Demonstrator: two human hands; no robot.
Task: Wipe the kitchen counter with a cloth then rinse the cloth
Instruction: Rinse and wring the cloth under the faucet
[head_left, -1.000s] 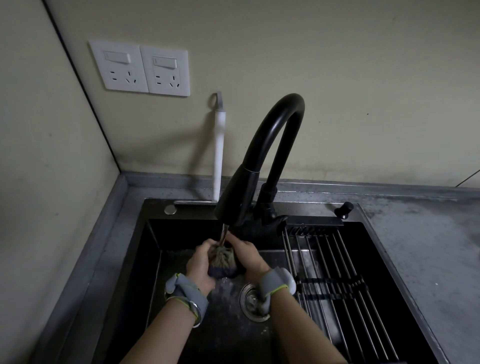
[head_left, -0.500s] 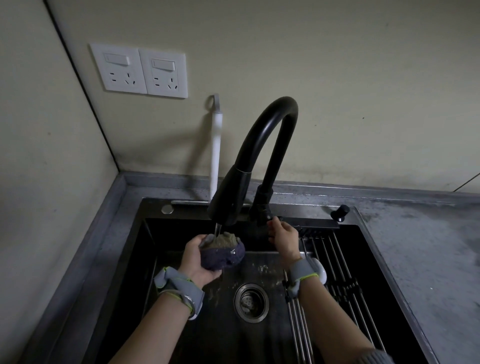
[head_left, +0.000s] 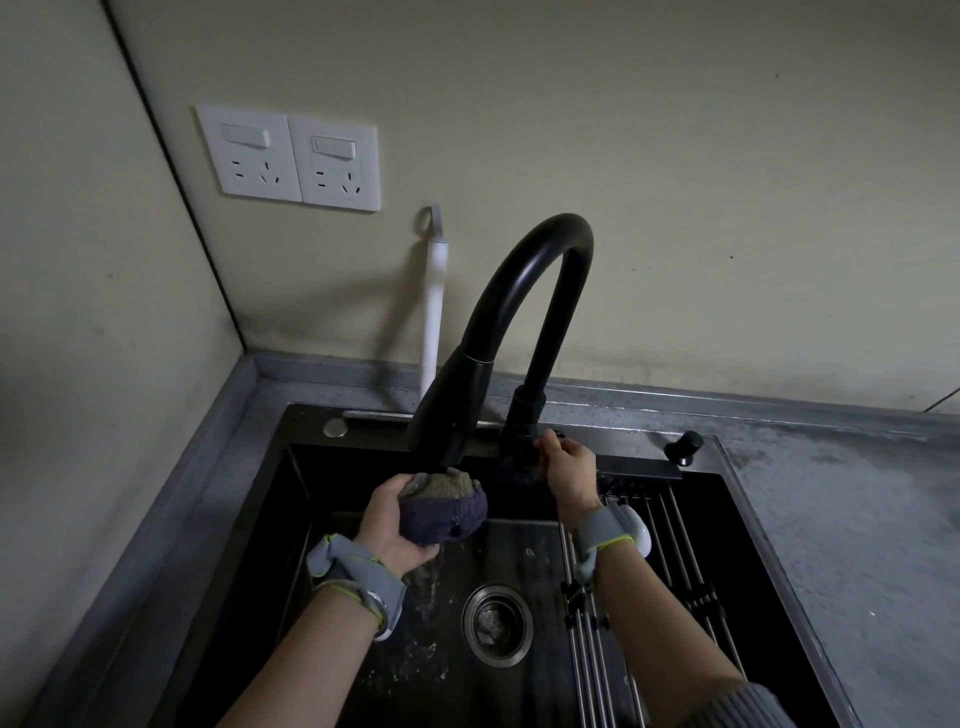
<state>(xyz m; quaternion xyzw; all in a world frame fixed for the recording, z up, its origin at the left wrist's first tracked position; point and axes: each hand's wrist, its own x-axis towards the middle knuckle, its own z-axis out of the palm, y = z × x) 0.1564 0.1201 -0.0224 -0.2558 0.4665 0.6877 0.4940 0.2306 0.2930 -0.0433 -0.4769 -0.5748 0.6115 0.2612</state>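
Note:
A bunched dark purple and tan cloth (head_left: 444, 512) is gripped in my left hand (head_left: 395, 525) over the black sink (head_left: 291, 519), right under the spout of the black arched faucet (head_left: 524, 322). Drops fall from the cloth into the basin. My right hand (head_left: 569, 475) grips the faucet lever (head_left: 550, 434) at the base of the tap, fingers curled round it. Both wrists wear grey straps.
A round drain (head_left: 497, 625) lies in the basin floor. A metal roll-up rack (head_left: 670, 571) covers the sink's right part. The grey counter (head_left: 852, 519) runs to the right. A white rod (head_left: 434, 296) hangs on the wall under two sockets (head_left: 288, 156).
My right hand left the cloth and moved up right to the faucet lever. My left hand lifted the cloth closer to the spout. The stream seen earlier no longer shows.

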